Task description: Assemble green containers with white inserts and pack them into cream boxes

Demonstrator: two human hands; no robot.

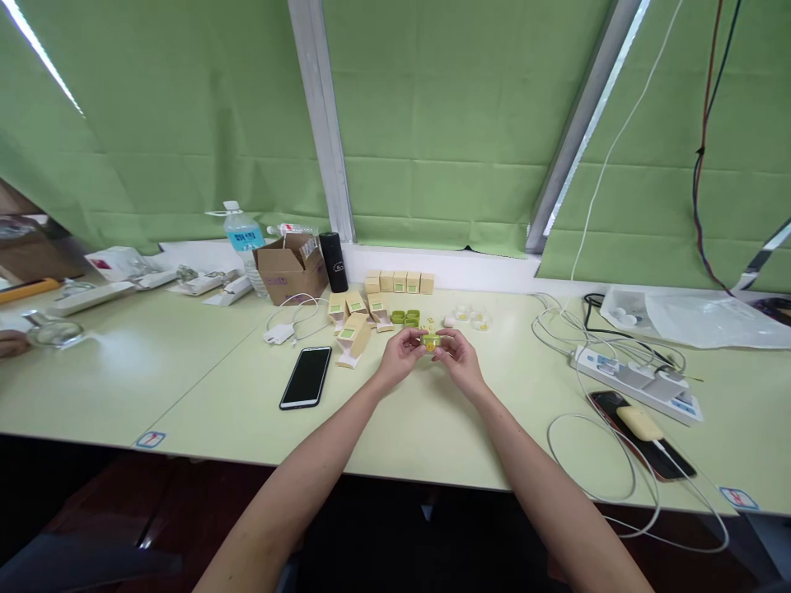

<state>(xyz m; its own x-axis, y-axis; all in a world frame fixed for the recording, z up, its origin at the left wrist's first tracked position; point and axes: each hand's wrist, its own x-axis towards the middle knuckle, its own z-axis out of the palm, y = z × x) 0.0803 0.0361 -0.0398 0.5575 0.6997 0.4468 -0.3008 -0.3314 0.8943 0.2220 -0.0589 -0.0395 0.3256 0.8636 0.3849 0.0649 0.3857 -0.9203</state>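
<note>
Between the fingertips of my left hand [403,352] and my right hand [458,359] is a small green-and-yellow container [431,342]. Both hands are closed on its sides, above the table. Just behind my left hand are several small olive-green cups [405,317]. Tiny yellow pieces [426,327] lie just beyond the container, partly hidden by it. Clear round cups with yellow marks [479,319] stand behind my right hand. Opened small cardboard boxes [354,333] with green labels lie to the left of my left hand.
A row of small boxes [400,282] stands along the wall. On the left are a phone [306,377], a white charger [279,333], a carton [290,276], a black bottle [334,262] and another person's hand [12,343]. A power strip [636,383] and loose cables lie right.
</note>
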